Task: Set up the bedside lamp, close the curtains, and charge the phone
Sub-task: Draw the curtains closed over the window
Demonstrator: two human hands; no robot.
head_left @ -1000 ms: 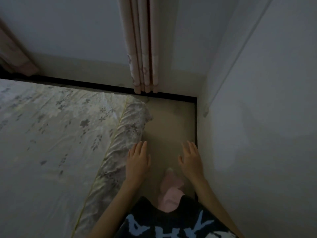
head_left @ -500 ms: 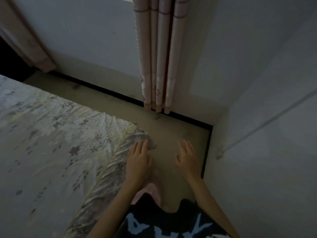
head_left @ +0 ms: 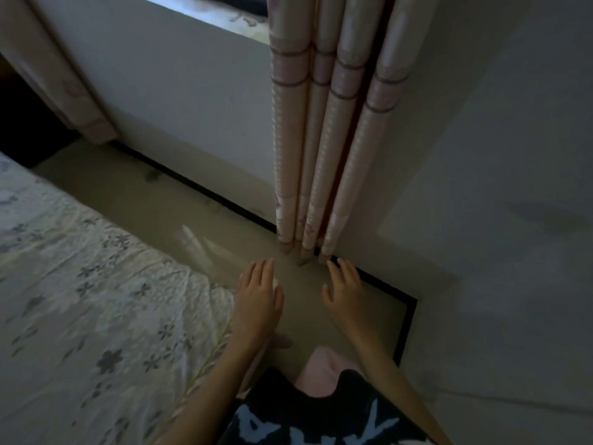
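Hanging in tight folds from the top edge down to the skirting, a gathered curtain (head_left: 324,149) is seen in the head view, drawn together into a narrow bundle just right of centre against the wall (head_left: 179,101). Its cloth is pale cream with pink bands and a few pink flowers near the hem, and the hem is seen just above the floor (head_left: 224,232). A second curtain (head_left: 54,75) is seen at the upper left, slanting down to the floor, well apart from the first. Between the two, a strip of bright window sill (head_left: 218,14) is shown at the top. The left hand (head_left: 258,297) is held out palm down below the bundle, its fingers straight and close together, and nothing is gripped by it. The right hand (head_left: 345,293) is held likewise, fingers straight and slightly spread, empty, its fingertips near the hem but apart from it. A bed (head_left: 90,300) under a flowered sheet is seen at the left, its corner just beside the left hand. A black skirting (head_left: 407,322) is run along the foot of the walls. A dark printed shirt (head_left: 314,415) and a pink slipper (head_left: 324,370) are seen at the bottom edge. Neither lamp nor phone is in view.
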